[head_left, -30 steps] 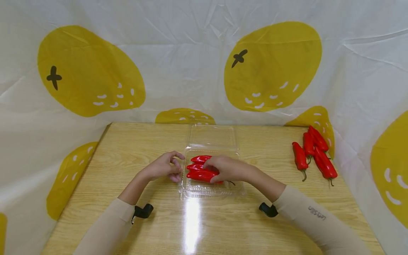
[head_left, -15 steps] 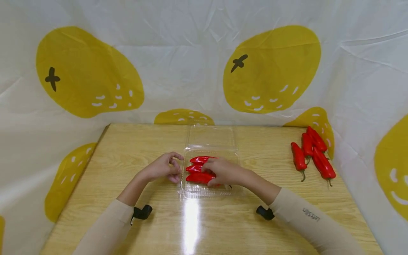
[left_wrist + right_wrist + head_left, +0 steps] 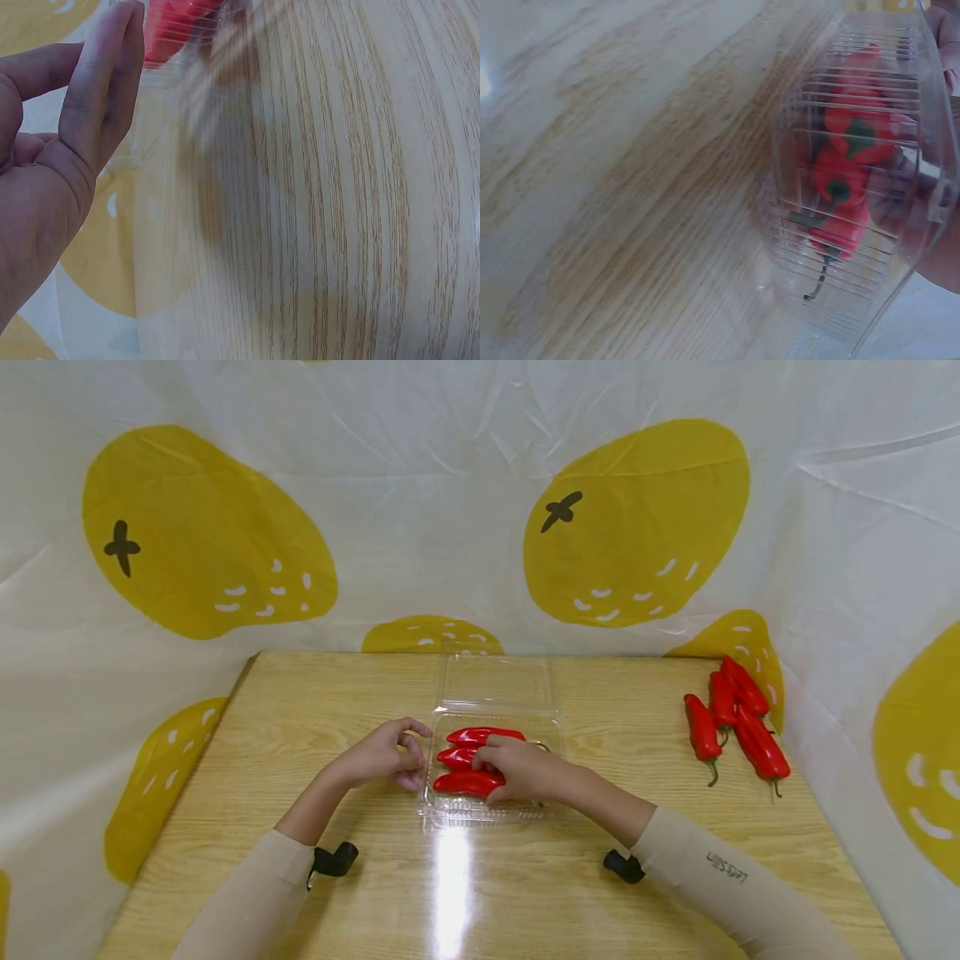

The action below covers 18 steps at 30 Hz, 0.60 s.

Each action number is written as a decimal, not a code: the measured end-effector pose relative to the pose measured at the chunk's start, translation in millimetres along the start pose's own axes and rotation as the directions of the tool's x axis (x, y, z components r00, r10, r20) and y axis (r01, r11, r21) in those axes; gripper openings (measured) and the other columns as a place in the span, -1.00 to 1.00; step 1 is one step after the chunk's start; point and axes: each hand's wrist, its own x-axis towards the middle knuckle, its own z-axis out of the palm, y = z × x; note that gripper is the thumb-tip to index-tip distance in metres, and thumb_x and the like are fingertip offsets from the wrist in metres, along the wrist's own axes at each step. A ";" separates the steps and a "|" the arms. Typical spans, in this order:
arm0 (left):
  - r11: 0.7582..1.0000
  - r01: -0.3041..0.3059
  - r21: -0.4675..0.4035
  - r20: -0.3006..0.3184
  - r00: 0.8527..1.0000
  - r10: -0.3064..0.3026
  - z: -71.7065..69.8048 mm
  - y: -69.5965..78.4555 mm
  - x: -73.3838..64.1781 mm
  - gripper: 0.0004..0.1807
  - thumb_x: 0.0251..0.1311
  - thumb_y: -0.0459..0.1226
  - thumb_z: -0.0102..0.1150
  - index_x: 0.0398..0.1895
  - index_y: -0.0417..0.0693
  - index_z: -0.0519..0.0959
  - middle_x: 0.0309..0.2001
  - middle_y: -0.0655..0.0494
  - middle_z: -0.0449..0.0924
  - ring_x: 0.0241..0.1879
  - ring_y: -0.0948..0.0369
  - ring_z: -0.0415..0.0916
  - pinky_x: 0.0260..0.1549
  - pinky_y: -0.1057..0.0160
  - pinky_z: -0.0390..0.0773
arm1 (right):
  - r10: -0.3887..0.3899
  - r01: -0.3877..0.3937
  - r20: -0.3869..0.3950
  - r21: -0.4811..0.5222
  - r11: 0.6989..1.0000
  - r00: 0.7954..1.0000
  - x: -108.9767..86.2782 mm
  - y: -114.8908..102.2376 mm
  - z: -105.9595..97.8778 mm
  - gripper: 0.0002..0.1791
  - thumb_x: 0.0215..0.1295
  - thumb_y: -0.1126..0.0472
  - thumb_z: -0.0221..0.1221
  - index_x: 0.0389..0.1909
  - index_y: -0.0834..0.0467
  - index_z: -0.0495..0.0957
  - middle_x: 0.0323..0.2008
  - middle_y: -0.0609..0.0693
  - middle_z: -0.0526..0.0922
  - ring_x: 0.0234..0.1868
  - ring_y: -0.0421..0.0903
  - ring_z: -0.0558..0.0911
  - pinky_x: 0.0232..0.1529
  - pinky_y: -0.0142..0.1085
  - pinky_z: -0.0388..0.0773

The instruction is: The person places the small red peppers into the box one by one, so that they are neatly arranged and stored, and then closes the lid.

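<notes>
My right hand (image 3: 523, 767) pinches the front pepper (image 3: 463, 783), parallel to the near edge of the box (image 3: 468, 813); my left hand (image 3: 381, 753) curves loosely at its left.

Through the ridged side wall of the clear plastic container (image 3: 862, 281) I saw red peppers (image 3: 844, 165) in a row, three green stems (image 3: 859, 136) turned my way, one long and hooked. My right hand (image 3: 904, 206) was just beside them, partly behind the plastic. Pale, grainy desk (image 3: 630, 187) filled the left.
</notes>
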 end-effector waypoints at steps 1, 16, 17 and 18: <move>1.000 0.001 0.000 -0.001 1.000 -0.001 -0.1 -0.3 0.0 -0.47 0.36 -0.52 0.10 0.37 -0.39 0.26 -0.25 -0.15 0.56 -0.47 0.09 0.71 -0.38 0.09 0.82 | 0.001 -0.001 -0.003 -0.003 1.000 1.000 0.0 -0.2 0.7 -0.52 0.10 0.03 0.56 0.02 0.02 0.65 -0.15 -0.12 0.54 -0.20 -0.19 0.46 -0.19 -0.37 0.52; 1.000 0.003 0.002 -0.004 1.000 -0.003 0.0 -1.2 0.8 -0.46 0.36 -0.53 0.08 0.38 -0.40 0.25 -0.25 -0.14 0.55 -0.47 0.09 0.70 -0.37 0.08 0.82 | 0.020 -0.021 0.014 0.064 0.998 1.000 -4.2 1.0 -2.8 -0.50 0.13 0.04 0.54 0.08 0.02 0.63 -0.12 -0.16 0.54 -0.15 -0.21 0.49 -0.12 -0.36 0.58; 1.000 0.004 0.002 -0.004 1.000 -0.004 0.0 -1.1 0.7 -0.45 0.35 -0.53 0.09 0.38 -0.40 0.25 -0.25 -0.14 0.55 -0.47 0.09 0.70 -0.37 0.08 0.82 | 0.018 -0.018 0.012 0.060 0.998 1.000 -4.2 1.2 -2.9 -0.50 0.13 0.04 0.54 0.08 0.02 0.63 -0.12 -0.16 0.54 -0.15 -0.21 0.49 -0.12 -0.36 0.58; 1.000 0.004 0.000 -0.004 1.000 -0.004 -0.1 -0.9 0.7 -0.45 0.35 -0.53 0.09 0.38 -0.40 0.25 -0.25 -0.14 0.55 -0.47 0.09 0.70 -0.37 0.08 0.82 | 0.012 -0.012 0.011 0.058 0.998 1.000 -4.3 1.3 -3.1 -0.50 0.14 0.04 0.54 0.08 0.03 0.63 -0.13 -0.15 0.54 -0.15 -0.20 0.49 -0.13 -0.36 0.58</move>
